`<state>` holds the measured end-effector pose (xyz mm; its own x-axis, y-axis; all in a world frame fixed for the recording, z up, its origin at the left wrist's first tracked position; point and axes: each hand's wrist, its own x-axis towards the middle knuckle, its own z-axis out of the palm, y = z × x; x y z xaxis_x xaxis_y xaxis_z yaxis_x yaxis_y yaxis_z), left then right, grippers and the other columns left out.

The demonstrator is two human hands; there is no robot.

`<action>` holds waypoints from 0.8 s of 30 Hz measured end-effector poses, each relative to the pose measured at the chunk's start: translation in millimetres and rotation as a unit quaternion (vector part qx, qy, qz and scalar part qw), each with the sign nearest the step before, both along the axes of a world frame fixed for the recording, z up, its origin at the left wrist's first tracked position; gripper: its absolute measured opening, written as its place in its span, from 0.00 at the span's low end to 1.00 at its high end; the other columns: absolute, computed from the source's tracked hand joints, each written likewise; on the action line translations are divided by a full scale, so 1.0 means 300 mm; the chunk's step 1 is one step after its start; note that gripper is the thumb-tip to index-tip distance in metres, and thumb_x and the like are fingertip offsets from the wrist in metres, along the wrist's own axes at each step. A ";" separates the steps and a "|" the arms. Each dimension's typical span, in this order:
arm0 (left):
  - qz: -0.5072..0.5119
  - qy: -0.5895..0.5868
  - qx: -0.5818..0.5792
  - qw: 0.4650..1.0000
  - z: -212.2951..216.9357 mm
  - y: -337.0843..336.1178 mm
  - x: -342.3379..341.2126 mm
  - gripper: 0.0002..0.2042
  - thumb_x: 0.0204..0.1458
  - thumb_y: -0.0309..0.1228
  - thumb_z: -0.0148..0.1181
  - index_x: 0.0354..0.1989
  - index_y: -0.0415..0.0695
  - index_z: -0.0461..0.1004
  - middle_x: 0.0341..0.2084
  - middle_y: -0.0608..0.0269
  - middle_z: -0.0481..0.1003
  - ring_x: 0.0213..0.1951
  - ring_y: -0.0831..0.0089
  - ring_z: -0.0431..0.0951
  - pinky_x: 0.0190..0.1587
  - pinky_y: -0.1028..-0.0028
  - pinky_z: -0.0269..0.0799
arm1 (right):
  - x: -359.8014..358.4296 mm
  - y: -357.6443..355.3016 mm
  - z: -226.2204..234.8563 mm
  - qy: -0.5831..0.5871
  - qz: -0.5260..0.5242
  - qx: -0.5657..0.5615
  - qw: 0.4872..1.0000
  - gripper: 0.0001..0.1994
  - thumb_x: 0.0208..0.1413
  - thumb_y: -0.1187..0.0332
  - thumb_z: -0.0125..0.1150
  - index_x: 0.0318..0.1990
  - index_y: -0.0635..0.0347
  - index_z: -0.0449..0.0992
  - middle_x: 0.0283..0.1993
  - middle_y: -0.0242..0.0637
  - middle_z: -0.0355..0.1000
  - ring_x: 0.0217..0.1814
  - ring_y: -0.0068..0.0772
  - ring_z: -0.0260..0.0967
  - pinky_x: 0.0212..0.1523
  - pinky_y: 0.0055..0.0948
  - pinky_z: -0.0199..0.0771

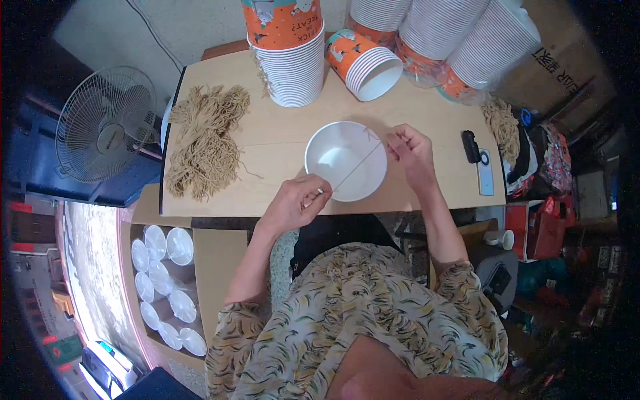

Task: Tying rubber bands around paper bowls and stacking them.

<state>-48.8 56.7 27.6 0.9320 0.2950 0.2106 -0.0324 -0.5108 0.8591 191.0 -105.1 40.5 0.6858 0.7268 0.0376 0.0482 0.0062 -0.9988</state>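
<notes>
In the middle of the table stands a white paper bucket (332, 141), its open mouth facing me. A thin tan cord (359, 165) runs slantwise across that mouth, pulled fairly straight between my hands. My left hand (297, 202) is closed in a pinch on the cord's near end at the lower left of the rim; a small white bit shows at the fingertips. At the upper right of the rim, my right hand (413, 157) pinches the far end. Beside the right fingers, a small reddish loop of cord (371, 135) shows against the inner wall.
A tan cord heap (207, 143) covers the table's left. Behind stand nested orange-and-white buckets (290, 70), with a short stack lying tipped (363, 65) and bagged stacks (443, 30). A phone (486, 175) lies right. A fan (110, 137) and a carton of clear-wrapped cups (163, 287) are left.
</notes>
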 end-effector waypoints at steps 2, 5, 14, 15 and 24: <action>-0.009 0.016 -0.009 1.000 0.016 -0.005 0.004 0.03 0.56 0.24 0.63 0.37 0.40 0.77 0.29 0.58 0.79 0.26 0.74 0.79 0.30 0.75 0.73 | 0.001 0.021 0.008 0.010 -0.004 0.002 1.000 0.06 0.64 0.69 0.59 0.37 0.61 0.76 0.27 0.24 0.71 0.28 0.14 0.64 0.31 0.17 0.65; -0.004 0.031 -0.011 0.999 0.047 -0.022 0.019 0.06 0.56 0.24 0.64 0.41 0.39 0.79 0.30 0.59 0.79 0.31 0.73 0.81 0.34 0.74 0.76 | -0.007 0.097 0.068 0.003 0.022 0.005 1.000 0.06 0.64 0.70 0.59 0.42 0.62 0.77 0.30 0.27 0.73 0.31 0.15 0.68 0.34 0.18 0.69; 0.138 -0.162 -0.597 0.773 -0.032 0.015 -0.016 0.10 0.64 0.28 0.56 0.50 0.36 0.75 0.38 0.56 0.81 0.35 0.74 0.83 0.41 0.80 0.80 | -0.010 0.083 0.244 -0.221 0.101 0.100 0.965 0.46 0.41 0.74 0.77 0.71 0.57 0.60 0.71 0.37 0.61 0.69 0.34 0.62 0.67 0.37 0.64; 0.095 -0.198 -0.636 0.740 -0.029 0.014 -0.008 0.10 0.64 0.29 0.56 0.50 0.37 0.74 0.39 0.57 0.81 0.35 0.75 0.82 0.42 0.80 0.80 | 0.016 0.054 0.195 -0.206 0.119 0.109 0.965 0.52 0.35 0.72 0.81 0.72 0.56 0.57 0.73 0.37 0.57 0.73 0.36 0.57 0.70 0.39 0.59; 0.001 -0.267 -0.704 0.658 -0.032 0.022 0.090 0.13 0.65 0.30 0.55 0.55 0.39 0.71 0.45 0.61 0.78 0.40 0.77 0.80 0.40 0.84 0.80 | -0.066 0.031 0.158 -0.255 0.094 0.144 0.952 0.76 0.19 0.52 0.89 0.76 0.62 0.36 0.78 0.46 0.42 0.80 0.47 0.41 0.76 0.51 0.46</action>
